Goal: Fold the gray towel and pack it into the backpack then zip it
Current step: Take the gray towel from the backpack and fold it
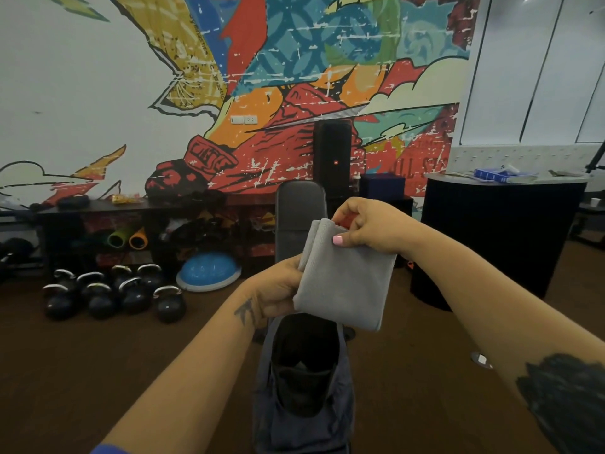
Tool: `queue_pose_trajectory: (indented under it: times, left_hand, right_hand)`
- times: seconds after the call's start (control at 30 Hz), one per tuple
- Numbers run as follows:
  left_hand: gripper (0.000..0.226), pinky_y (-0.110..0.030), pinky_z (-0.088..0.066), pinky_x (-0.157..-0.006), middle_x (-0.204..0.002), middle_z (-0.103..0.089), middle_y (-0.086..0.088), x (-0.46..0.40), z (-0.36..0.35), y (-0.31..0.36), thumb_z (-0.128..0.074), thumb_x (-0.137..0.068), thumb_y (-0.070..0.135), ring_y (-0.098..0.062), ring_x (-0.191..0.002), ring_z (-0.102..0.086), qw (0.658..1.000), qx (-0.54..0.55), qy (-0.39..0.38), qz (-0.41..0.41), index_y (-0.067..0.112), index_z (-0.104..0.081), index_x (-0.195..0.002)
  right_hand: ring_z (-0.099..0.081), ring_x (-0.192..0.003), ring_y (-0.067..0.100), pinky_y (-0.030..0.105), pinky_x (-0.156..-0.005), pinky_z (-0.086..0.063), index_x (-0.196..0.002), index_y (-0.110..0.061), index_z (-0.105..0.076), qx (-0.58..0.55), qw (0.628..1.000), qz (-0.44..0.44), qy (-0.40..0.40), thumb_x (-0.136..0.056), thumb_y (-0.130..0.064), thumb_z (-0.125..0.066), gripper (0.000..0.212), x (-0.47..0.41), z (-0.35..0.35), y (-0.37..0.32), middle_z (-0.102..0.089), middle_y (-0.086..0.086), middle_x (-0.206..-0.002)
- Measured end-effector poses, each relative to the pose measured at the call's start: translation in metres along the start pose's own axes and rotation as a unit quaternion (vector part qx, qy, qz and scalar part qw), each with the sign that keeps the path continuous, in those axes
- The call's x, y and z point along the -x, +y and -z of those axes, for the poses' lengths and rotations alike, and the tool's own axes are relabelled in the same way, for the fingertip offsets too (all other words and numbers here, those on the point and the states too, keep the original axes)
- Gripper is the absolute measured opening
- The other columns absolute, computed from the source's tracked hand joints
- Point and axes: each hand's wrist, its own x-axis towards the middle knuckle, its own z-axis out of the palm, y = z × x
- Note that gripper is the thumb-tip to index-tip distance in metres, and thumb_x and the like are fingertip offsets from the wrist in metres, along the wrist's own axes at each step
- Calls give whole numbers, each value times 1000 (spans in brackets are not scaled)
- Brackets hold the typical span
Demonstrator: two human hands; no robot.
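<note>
Hands at work above an open backpack (304,381): in the single head view, we see the gray towel (343,280) already folded into a compact, layered rectangle and held in the air just above the backpack's dark mouth. The right hand (366,229) pinches the towel's upper corner, thumb in front and fingers behind, its grip narrow and closed on the stacked edges, we judge to keep the layers from sliding apart. The left hand (278,290) clasps the towel's left edge from behind, its grip also closed on the cloth, steadying the fold so it hangs flat.

The backpack stands directly below the towel, its main compartment gaping and unzipped, resting against what looks like a padded bench (299,221) beyond it; we cannot tell just how it is propped. Its open mouth faces up toward the towel, which suits a straight drop in.

Left of the backpack, on the floor, a cluster of kettlebells (111,293) and a blue balance dome (208,270) sit well apart from the action. A painted mural fills the wall behind.

We judge the folding done or nearly so; packing and zipping remain. The next move calls for lowering the towel without letting the folds spring open.
</note>
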Motion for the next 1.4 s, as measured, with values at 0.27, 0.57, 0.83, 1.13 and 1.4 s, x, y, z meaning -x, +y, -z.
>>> queue_pose_trajectory:
  times: [0.27,0.57,0.83,1.13,1.4]
  left_hand:
    - [34,-26,-56,-57,-81,-71,-2,0,4,2,-63,-73,9,-13,-66,-68,1000,-6,2,10,12,-61,-107]
    - [29,-20,-50,-53,-87,-61,-3,-3,14,4,-62,-80,-10,-11,-71,-61,970,-165,169,-63,15,-49,-83]
    - [48,-43,-53,-91,-118,-64,-6,-3,22,11,-62,-70,-12,-26,-110,-61,905,-383,156,-101,35,-71,-72]
    - [27,-18,-48,-76,-120,-55,1,5,16,20,-48,-90,7,-11,-99,-54,825,-554,111,11,13,-69,-106]
    - [34,-35,-55,-86,-96,-63,0,10,25,4,-58,-81,52,-18,-94,-62,907,-360,207,-61,22,-61,-96]
  right_hand:
    - [-59,-71,6,8,-62,-37,-97,-20,-71,-59,998,-1,-26,-83,-20,-70,14,4,-3,2,-62,-2,-74]
    - [-62,-89,16,18,-70,-47,-100,-11,-66,-71,997,-26,-17,-86,-17,-67,16,2,-3,9,-67,3,-96]
    - [-58,-81,11,16,-64,-43,-94,-8,-67,-54,998,-41,18,-86,-19,-67,14,-4,-7,15,-65,3,-90]
    - [-58,-82,11,17,-65,-42,-85,-16,-65,-64,996,-43,34,-86,-21,-67,5,-7,-11,21,-64,-2,-87]
    - [-58,-81,12,20,-62,-41,-89,-8,-66,-163,982,-86,47,-88,-23,-63,15,-7,-17,32,-64,-1,-89]
